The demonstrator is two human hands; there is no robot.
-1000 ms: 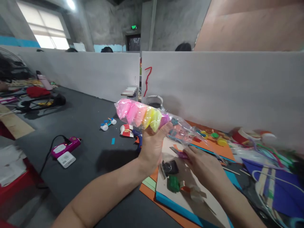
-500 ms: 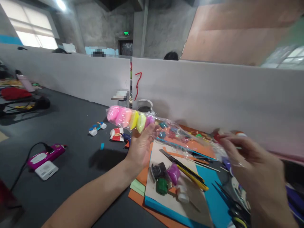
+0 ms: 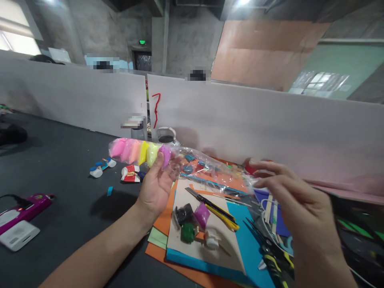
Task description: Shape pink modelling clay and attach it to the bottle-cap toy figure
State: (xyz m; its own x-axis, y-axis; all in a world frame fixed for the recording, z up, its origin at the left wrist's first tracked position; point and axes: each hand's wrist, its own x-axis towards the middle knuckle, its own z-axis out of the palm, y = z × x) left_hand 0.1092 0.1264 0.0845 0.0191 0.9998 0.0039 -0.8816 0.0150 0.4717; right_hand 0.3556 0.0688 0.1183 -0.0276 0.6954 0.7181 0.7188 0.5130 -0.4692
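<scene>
My left hand [image 3: 157, 182] grips a long clear plastic bag of coloured soft clay [image 3: 153, 154]. Pink, peach, yellow and purple packs sit in a row toward its left end. The right part of the bag is slack and see-through, stretching toward my right hand [image 3: 300, 200]. That hand hovers beside the bag's right end with its fingers apart and nothing visible between them. Below the bag, a yellow utility knife [image 3: 222, 216] lies on a beige sheet. Close to the knife are a purple clay pack [image 3: 202, 216], a dark green lump [image 3: 187, 233] and a black lump [image 3: 183, 215].
Scissors [image 3: 270, 244] lie right of the blue board [image 3: 252, 244]. A red-and-white packet [image 3: 131, 173] and small white-and-blue pieces [image 3: 102, 167] are on the dark table's left. A magenta device [image 3: 39, 203] lies farther left. A white partition [image 3: 255, 124] stands behind; a cup [image 3: 166, 136] is before it.
The view has turned right. My right hand has opened its fingers at the bag's right end, where they were closer together before. My left hand keeps its grip on the bag.
</scene>
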